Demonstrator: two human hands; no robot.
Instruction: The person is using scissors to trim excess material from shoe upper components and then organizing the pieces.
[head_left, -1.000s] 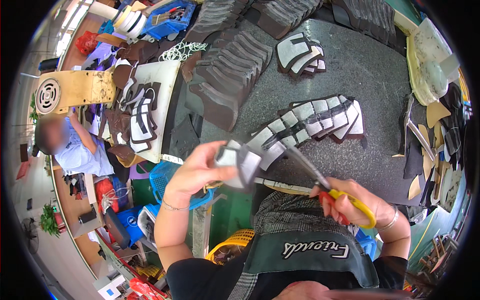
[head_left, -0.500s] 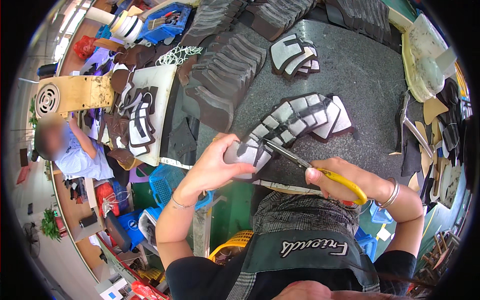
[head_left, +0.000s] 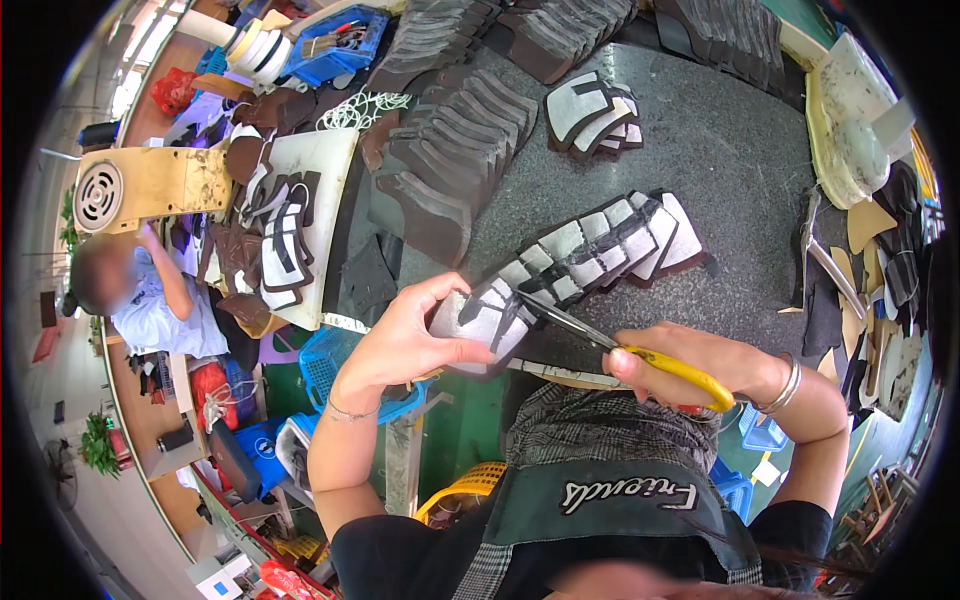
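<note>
My left hand (head_left: 412, 335) pinches the near-left end of a chain of black-and-white shaped pieces (head_left: 588, 240), its thumb over a light grey panel. The chain runs up and to the right across the dark worktable (head_left: 740, 170). My right hand (head_left: 690, 362) is wrapped round the yellow handles of a pair of scissors (head_left: 575, 323). Its blades point left and their tips meet the chain at a dark band just right of my left hand. Whether the blades are open or closed there is hard to see.
A small pile of black-and-white pieces (head_left: 590, 115) lies farther back. Rows of overlapping dark brown pieces (head_left: 440, 160) cover the left and far table. A pale machine part (head_left: 852, 120) stands at right. At far left, a person (head_left: 165, 300) sits by another machine (head_left: 150, 190).
My left hand and the chain's near end have shifted slightly left and down, and the chain lies straighter. The scissors have moved a little left with my right hand.
</note>
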